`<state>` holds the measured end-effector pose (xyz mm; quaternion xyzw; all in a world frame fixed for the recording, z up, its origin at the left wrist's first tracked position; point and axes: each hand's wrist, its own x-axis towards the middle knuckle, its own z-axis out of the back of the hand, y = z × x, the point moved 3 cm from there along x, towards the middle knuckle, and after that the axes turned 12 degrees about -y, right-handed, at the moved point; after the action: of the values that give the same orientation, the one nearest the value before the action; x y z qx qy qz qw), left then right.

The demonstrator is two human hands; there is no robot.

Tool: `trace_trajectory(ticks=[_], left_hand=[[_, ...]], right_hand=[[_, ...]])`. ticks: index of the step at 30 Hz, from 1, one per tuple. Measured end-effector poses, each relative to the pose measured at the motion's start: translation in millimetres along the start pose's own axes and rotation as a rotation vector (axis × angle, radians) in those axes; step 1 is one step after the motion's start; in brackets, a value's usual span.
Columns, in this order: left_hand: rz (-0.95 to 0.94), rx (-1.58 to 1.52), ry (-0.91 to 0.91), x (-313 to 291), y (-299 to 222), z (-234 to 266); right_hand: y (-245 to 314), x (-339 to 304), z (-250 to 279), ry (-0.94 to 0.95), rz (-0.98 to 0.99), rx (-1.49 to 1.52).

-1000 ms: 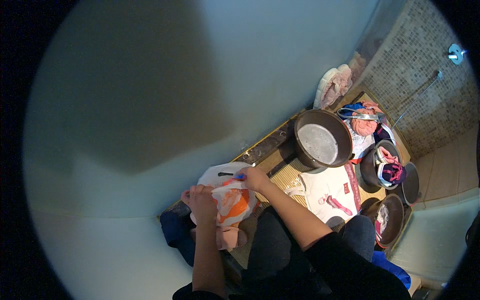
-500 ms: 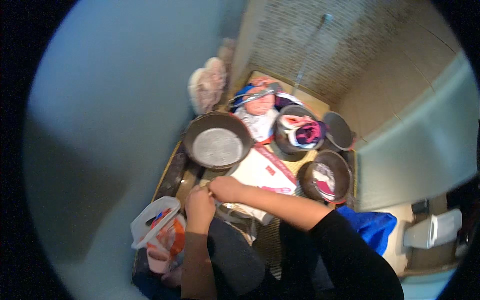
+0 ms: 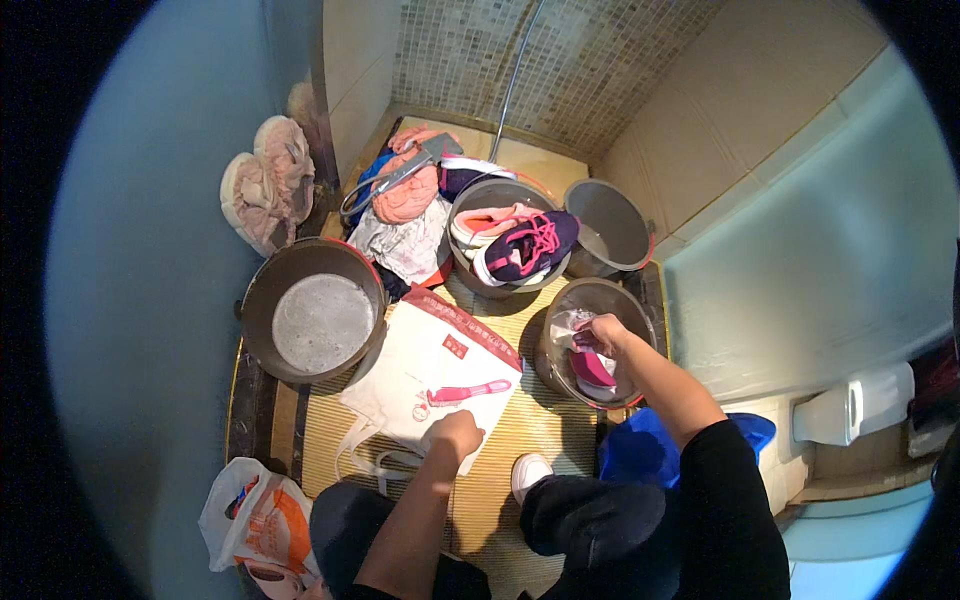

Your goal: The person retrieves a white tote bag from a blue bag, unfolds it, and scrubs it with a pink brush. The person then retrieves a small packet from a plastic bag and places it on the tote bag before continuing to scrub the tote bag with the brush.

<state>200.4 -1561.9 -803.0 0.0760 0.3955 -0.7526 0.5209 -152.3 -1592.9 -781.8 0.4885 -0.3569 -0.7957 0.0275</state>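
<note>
My right hand [image 3: 602,334] reaches into the grey bucket [image 3: 550,345] on the right. Its fingers are closed on a maroon-and-white item [image 3: 593,370] whose kind I cannot make out. A white cloth bag [image 3: 400,350] with a red band lies flat on the slatted mat. On the bag rests a pink brush [image 3: 470,392] with a long handle. Just below the brush, at the bag's near edge, my left hand [image 3: 456,434] is curled into a fist. Its fingertips are hidden, so what it holds, if anything, does not show.
A bucket of cloudy, foamy water [image 3: 325,325] stands left. Shoes [image 3: 525,245] fill the middle bucket; another bucket [image 3: 608,225] stands behind. Clothes [image 3: 405,235] and a shower head [image 3: 440,150] lie at the back. A plastic bag [image 3: 255,520] sits lower left, blue cloth [image 3: 640,450] lower right.
My hands, together near the bag's left side before, are now apart. The right went into the right bucket, the left to the bag's near edge. The view has shifted too.
</note>
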Motion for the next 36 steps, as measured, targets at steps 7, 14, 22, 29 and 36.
trace_trajectory(ticks=[7, 14, 22, 29, 36], left_hand=[[0.541, -1.304, -0.193, 44.3, 29.9, -107.1], [0.704, -1.851, -0.604, 45.9, 64.5, -109.4], [0.649, -1.835, -0.575, 78.8, 63.6, -106.4], [0.697, -1.801, -0.543, 63.6, 77.6, -90.3], [0.507, -0.224, -1.184, 1.5, 41.1, -79.5]], right_hand=[[-72.7, 189.5, 50.6, -0.314, 0.169, 0.439], [-9.9, 17.0, -26.8, 0.584, -0.055, 0.673], [-56.0, -88.0, -180.0, 0.612, 0.391, -0.36], [-119.9, -68.2, -212.1, 0.458, 1.404, -1.179], [-121.7, -54.3, -214.7, 0.6, 1.053, -1.007]])
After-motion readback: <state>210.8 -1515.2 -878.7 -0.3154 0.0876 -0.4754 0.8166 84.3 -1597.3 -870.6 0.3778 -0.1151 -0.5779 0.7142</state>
